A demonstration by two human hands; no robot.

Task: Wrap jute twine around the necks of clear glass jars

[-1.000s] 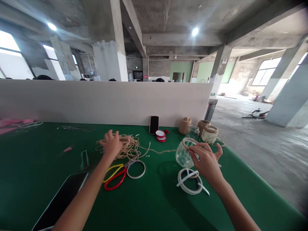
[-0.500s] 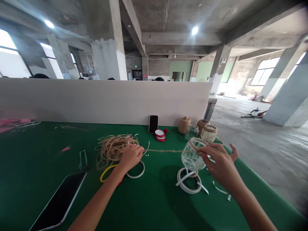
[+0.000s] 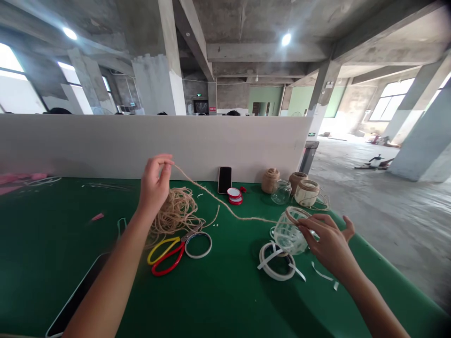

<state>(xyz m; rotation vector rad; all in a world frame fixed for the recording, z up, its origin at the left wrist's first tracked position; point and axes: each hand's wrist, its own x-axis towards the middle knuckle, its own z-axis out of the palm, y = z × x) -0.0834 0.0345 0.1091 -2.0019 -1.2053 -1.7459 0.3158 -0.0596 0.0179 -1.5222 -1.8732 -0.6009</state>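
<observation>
My left hand (image 3: pixel 157 180) is raised above the heap of twine (image 3: pixel 178 209), its fingers pinched on a strand of jute twine (image 3: pixel 218 199). That strand sags across to a glass jar (image 3: pixel 291 234) on the right. Twine circles the jar's rim, and my right hand (image 3: pixel 326 237) grips the jar there, fingertips on the twine. The jar is tilted and held above a roll of white tape (image 3: pixel 276 274). Scissors (image 3: pixel 172 253) with one yellow and one red handle lie beside the heap, their blades partly under twine.
Behind the jar stand a clear jar (image 3: pixel 281 192) and several twine-wrapped jars (image 3: pixel 270 180). A phone (image 3: pixel 224 180) leans on the white partition (image 3: pixel 151 145), near red-edged rolls (image 3: pixel 235 195). A white ring (image 3: pixel 210 244) lies by the scissors. My left forearm partly hides a large phone (image 3: pixel 79 293).
My left hand has risen up and to the left, drawing out more twine; the taut strand now sags. The jar and my right hand have shifted slightly right. The scissors are now uncovered.
</observation>
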